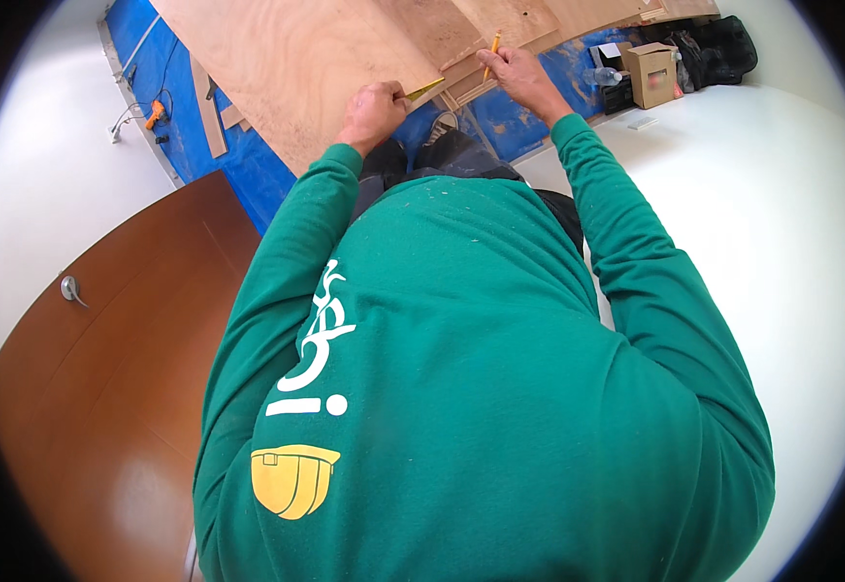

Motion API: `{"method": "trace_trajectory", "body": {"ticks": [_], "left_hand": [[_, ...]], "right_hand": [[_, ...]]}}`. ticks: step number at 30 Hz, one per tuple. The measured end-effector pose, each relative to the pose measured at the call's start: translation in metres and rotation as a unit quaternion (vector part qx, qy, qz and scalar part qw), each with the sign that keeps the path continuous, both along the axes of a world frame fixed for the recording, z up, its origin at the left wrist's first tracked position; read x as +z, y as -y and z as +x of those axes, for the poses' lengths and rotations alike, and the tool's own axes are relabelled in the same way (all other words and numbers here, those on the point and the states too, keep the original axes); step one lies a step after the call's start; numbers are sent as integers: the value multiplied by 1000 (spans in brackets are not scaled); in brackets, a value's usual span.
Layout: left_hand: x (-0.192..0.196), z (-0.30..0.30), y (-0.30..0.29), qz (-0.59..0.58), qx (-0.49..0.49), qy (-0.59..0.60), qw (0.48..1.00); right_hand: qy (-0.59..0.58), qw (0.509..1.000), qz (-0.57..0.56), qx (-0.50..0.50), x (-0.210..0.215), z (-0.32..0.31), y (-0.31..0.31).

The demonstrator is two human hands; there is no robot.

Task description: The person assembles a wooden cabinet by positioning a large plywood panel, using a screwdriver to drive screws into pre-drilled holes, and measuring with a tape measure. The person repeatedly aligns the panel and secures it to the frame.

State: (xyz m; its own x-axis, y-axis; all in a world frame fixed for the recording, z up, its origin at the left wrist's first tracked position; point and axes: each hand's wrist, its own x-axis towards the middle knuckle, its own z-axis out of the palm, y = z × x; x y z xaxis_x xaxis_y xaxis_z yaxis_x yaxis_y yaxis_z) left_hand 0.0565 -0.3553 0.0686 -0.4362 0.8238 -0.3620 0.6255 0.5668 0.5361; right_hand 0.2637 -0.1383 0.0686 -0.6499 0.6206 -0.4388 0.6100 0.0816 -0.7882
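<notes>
My left hand [374,113] is closed at the near edge of a large plywood sheet [287,68]. From its fingers a thin yellow strip, which looks like a tape measure blade [426,89], slants to the right along the sheet's edge; any case is hidden in the hand. To the right, my right hand [524,81] grips a yellow pencil [494,50], its shaft rising above the fingers. That hand is over the boards beside the sheet, apart from the tape.
Blue sheeting [258,165] covers the floor. An orange corded tool [156,114] and a wood strip [207,112] lie left. A brown door [141,330] stands near left. At far right are a cardboard box [652,76] and black bags [728,50]. A shoe [444,124] shows below the sheet.
</notes>
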Motion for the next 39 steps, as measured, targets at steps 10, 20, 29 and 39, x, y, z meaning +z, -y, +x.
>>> {"method": "trace_trajectory", "body": {"ticks": [10,20,29,39], "left_hand": [[5,2,0,4,8,3,1000],[2,1,-2,-13,13,7,1000],[1,0,-2,-16,11,4,1000],[-1,0,-3,-30,12,9,999]], "right_hand": [[6,1000,-21,12,2,4,0],[-46,998,-31,-12,4,11,-5],[-102,992,-68,36,-8,-1,-2],[-93,994,-30,38,-10,-8,2]]}}
